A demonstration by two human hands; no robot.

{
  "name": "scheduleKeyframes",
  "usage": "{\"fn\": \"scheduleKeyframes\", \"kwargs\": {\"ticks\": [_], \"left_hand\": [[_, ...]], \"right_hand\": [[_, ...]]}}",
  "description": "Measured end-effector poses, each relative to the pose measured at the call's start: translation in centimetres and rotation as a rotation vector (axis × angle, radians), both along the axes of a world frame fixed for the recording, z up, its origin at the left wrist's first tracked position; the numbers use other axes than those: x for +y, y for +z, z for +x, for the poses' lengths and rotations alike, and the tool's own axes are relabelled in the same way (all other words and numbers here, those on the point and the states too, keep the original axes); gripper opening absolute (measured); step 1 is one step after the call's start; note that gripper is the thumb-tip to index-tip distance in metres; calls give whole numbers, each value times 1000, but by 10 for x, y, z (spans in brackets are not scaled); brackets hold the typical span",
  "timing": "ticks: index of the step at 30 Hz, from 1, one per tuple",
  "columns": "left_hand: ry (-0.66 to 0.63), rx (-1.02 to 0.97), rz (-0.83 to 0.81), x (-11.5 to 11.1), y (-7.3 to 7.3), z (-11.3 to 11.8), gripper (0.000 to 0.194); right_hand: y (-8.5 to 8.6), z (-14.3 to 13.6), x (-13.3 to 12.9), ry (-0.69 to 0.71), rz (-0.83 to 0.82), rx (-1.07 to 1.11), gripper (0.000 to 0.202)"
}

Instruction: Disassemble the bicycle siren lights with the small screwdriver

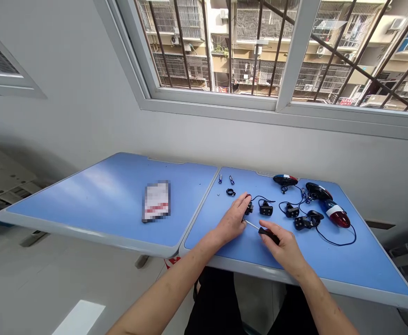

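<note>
- While the right hand point(284, 244) pinches the handle of the screwdriver point(268, 235) between its fingers, the thin metal shaft points left, toward the left hand point(232, 218).
- Just beyond the screwdriver's tip, the small dark piece point(248, 208) sits at the left fingertips, which lie close together and hold it, partly covering it; whether the tip touches it, I cannot tell.
- Beyond the screwdriver's handle, near the left fingers, lies a black box point(265, 208) with a cable.
- Right of the screwdriver lie a second black box point(291, 211), a larger black part point(303, 224) and a red, white and blue light point(337, 214) with a looping cable.
- Farther beyond the screwdriver, to its right, are two more lights, one point(318, 191) nearer than the other point(285, 180).
- Beyond the screwdriver, to its left, lie a black ring point(227, 191) and two small tubes point(231, 180).
- Well left of the screwdriver, on the adjoining table point(99, 204), rests a flat, blurred item point(157, 200); its contents cannot be made out.
</note>
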State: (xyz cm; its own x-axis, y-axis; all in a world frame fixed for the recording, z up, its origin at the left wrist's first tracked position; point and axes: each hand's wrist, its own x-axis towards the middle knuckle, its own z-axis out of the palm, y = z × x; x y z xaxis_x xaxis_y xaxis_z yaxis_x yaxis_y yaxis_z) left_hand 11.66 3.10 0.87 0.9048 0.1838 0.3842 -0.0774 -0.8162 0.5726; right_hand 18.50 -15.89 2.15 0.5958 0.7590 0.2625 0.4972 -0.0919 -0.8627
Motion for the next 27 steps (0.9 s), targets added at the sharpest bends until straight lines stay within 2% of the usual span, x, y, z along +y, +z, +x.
{"fn": "scheduleKeyframes", "kwargs": {"ticks": [2, 6, 9, 14, 19, 24, 27], "left_hand": [[4, 9, 0, 0, 1, 0, 84], [-12, -4, 1, -1, 3, -2, 86], [-15, -6, -2, -2, 4, -2, 85], [-14, 21, -13, -3, 5, -2, 85], [-17, 20, -23, -4, 7, -3, 86], [-14, 16, -6, -3, 6, -1, 86], [-6, 35, 4, -2, 7, -2, 86]], "right_hand": [[2, -1, 1, -43, -103, -52, 37], [10, -2, 4, -9, -277, -119, 37], [13, 0, 3, -24, -239, -180, 40], [10, 3, 0, -19, -114, -152, 29], [9, 2, 4, -117, -100, 0, 24], [9, 0, 7, -13, -153, 357, 41], [8, 1, 6, 36, -151, 439, 46]]}}
